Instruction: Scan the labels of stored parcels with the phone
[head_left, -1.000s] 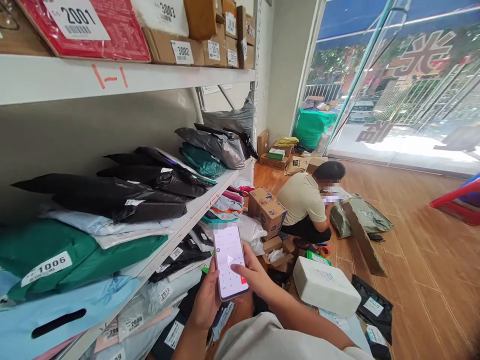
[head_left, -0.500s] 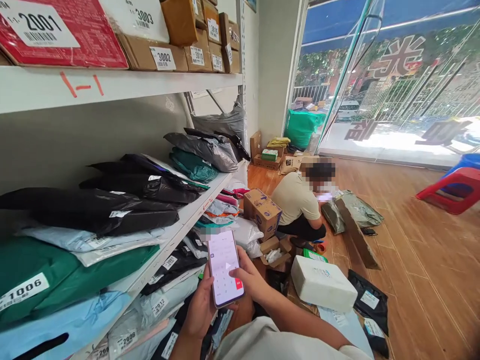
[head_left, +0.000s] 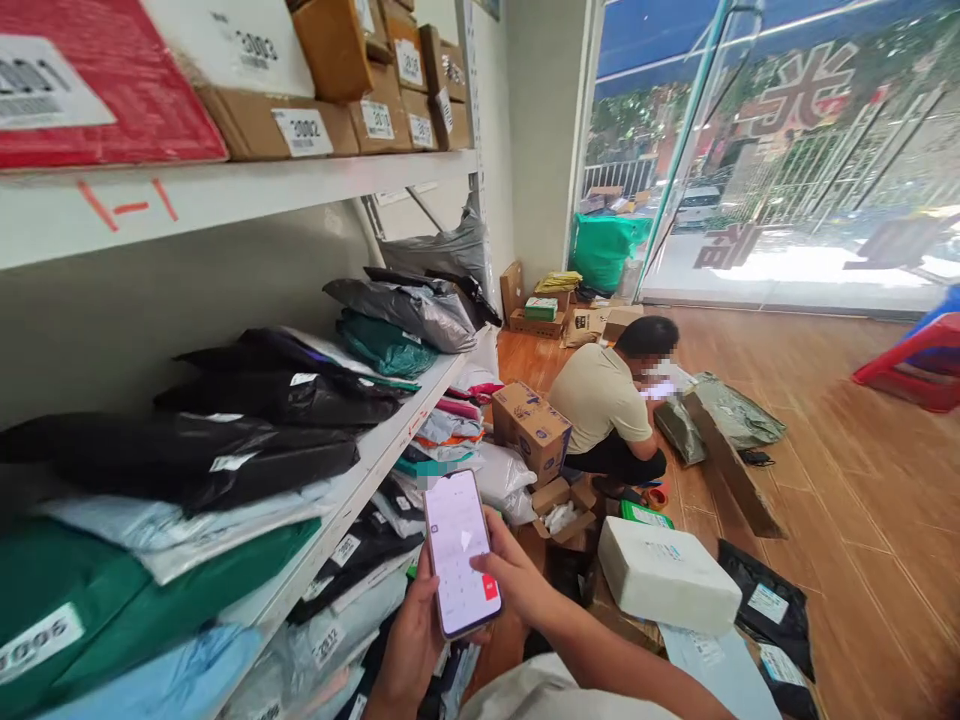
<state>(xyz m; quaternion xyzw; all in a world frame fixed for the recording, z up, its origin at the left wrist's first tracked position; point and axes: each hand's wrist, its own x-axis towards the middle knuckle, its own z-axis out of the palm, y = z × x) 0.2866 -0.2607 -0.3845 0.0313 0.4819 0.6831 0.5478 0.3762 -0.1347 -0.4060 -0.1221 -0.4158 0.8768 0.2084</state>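
Upright between my hands is a smartphone (head_left: 456,560), its lit screen showing a number keypad with a red key at the lower right. My left hand (head_left: 415,625) wraps the phone's left edge, thumb along its side. My right hand (head_left: 514,570) grips the right edge, its thumb over the keypad. Beside my left hand are bagged parcels on the lower shelf, among them a grey bag (head_left: 330,640) with a number label. To the right of my right forearm sits a white foam box (head_left: 667,575).
A shelf rack (head_left: 397,440) on the left bears black, green and blue bagged parcels, with numbered boxes above. A person (head_left: 607,400) squats ahead beside a brown carton (head_left: 531,430). Black parcels (head_left: 765,600) lie on the wooden floor. A red stool (head_left: 919,360) stands at right, near glass doors.
The view has shifted slightly, so the phone and both hands sit a little lower and further right. Both hands still hold the phone, and its keypad screen looks the same.
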